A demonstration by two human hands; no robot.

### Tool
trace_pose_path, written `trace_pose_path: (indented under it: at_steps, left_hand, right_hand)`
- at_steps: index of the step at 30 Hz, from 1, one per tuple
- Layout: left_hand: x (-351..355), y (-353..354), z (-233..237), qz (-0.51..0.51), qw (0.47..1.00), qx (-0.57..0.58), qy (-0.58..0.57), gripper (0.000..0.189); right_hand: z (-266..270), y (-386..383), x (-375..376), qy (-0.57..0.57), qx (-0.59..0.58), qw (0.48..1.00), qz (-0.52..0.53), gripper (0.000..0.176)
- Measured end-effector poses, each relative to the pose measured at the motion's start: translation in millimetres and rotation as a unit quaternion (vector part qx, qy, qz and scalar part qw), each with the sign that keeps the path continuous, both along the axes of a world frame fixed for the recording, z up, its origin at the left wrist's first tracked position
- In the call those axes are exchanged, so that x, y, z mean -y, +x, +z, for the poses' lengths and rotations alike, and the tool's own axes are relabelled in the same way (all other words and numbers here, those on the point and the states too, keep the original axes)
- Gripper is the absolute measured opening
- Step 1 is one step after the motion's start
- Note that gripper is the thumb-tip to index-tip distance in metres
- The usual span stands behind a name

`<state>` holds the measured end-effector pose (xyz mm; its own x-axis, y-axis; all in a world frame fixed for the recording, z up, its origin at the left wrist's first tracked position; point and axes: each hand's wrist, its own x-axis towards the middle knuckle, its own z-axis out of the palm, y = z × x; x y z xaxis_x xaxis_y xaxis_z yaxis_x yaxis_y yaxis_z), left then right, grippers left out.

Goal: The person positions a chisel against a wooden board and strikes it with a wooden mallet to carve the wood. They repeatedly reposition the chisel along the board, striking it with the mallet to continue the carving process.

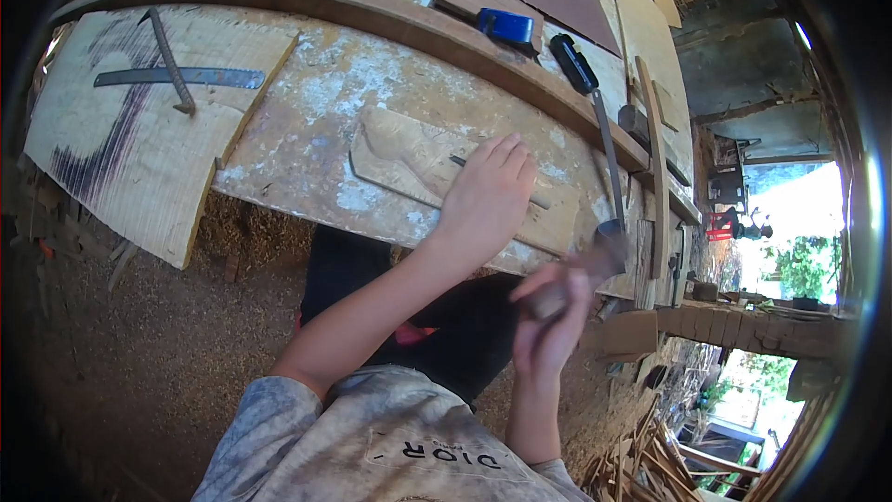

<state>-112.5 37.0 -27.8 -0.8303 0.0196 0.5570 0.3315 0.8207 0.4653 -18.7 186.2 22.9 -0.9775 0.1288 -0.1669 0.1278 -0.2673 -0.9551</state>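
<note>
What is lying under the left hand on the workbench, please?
The left hand rests on a carved wooden board and closes on a thin chisel, whose ends show either side. The hand covers the chisel's middle and the carving beneath.

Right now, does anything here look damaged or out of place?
Nothing is misplaced. The workbench top is blotchy and worn, sawdust covers the ground, and the left hand holds a chisel, the right hand a hammer.

Carved panel (409, 163) lies flat on the workbench (307, 112). On the panel: left hand (483, 195), closed over the chisel (457, 161). Right of the panel, off the bench edge: right hand (553, 316) around the mallet (599, 256). Left of the panel: flat blade (177, 78). Behind the panel: curved plank (372, 14); farther behind, box (506, 26).
</note>
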Motion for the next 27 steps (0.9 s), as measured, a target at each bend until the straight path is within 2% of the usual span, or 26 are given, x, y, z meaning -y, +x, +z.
trace_pose_path:
  at_steps: [1,4,5,6,8,10,11,14,16,18,21,24,27]
  left_hand:
    - [1,0,1,-0.001,1.000,0.000,0.003,0.030]
    - [1,1,0,0.000,1.000,0.000,0.003,0.030]
    - [1,2,0,0.006,1.000,-0.001,0.003,0.030]
    - [1,2,-2,0.010,1.000,-0.002,0.001,0.031]
    - [0,0,-5,0.009,1.000,-0.009,-0.006,0.031]
    - [1,3,-1,0.003,1.000,-0.001,-0.002,0.032]
    - [2,2,2,0.002,1.000,0.002,0.001,0.032]
    - [3,2,1,0.005,1.000,0.007,-0.006,0.033]
    - [1,4,-3,0.013,1.000,0.006,-0.003,0.033]
    - [2,2,-2,0.014,1.000,0.001,-0.008,0.032]
    - [1,0,1,0.011,1.000,-0.003,-0.003,0.029]
    - [5,1,0,0.020,1.000,-0.005,0.008,0.027]
    - [6,4,2,0.020,1.000,-0.003,0.001,0.028]
  right_hand:
    - [6,4,-5,0.002,0.088,0.985,0.150,0.048]
    - [14,4,-13,-0.019,0.067,0.990,0.123,0.050]
    - [19,0,-11,-0.030,0.028,0.998,0.056,0.051]
    - [20,-7,-13,-0.098,-0.018,0.995,-0.002,0.048]
    - [21,-14,5,-0.110,-0.050,0.979,-0.166,0.046]
    - [8,-2,-8,-0.042,0.039,0.998,0.019,0.046]
    - [5,0,-11,-0.004,0.083,0.990,0.114,0.046]
    - [21,2,-17,-0.073,0.085,0.984,0.136,0.045]
    - [15,-10,-27,-0.082,0.015,0.996,0.028,0.049]
    - [21,-15,-12,-0.098,-0.008,0.991,-0.088,0.050]
    - [7,-4,0,-0.007,0.056,0.998,0.011,0.050]
    - [9,3,-15,-0.020,0.107,0.976,0.190,0.050]
    - [13,-12,-25,-0.083,0.026,0.994,0.067,0.049]
